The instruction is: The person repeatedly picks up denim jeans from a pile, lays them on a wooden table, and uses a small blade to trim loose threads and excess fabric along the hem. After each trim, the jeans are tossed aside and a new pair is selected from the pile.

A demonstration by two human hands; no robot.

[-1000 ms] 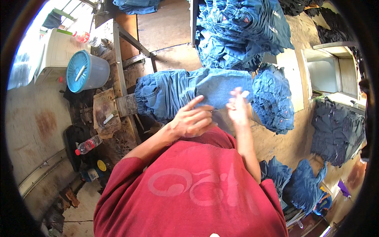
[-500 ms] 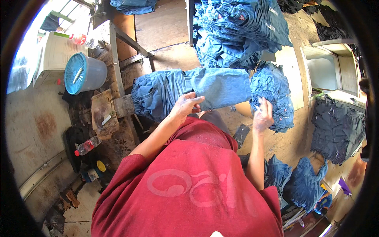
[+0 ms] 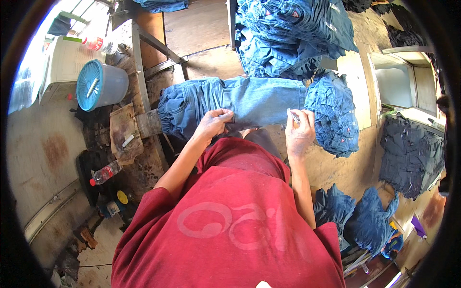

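Observation:
A pair of blue denim trousers (image 3: 266,98) lies stretched crosswise in front of me, its gathered waist on the left around a narrow wooden board (image 3: 150,123). My left hand (image 3: 214,125) is closed on the near edge of the denim, about midway along. Beside the trousers' right end, my right hand (image 3: 300,130) pinches a small whitish stick; its exact kind is too small to tell. Just right of that hand sits a bundle of folded blue denim trousers (image 3: 333,115) with elastic waists.
A tall stack of denim trousers (image 3: 293,36) rises beyond. At left stand a blue-lidded bucket (image 3: 108,89) and a plastic bottle (image 3: 106,173). Dark garments (image 3: 410,156) hang at right, with more denim (image 3: 370,221) lower right. A metal frame (image 3: 161,48) stands at far left.
My right hand has come left from the bundle to the trousers' near right edge, with the whitish stick showing. My left hand has shifted slightly left along the denim.

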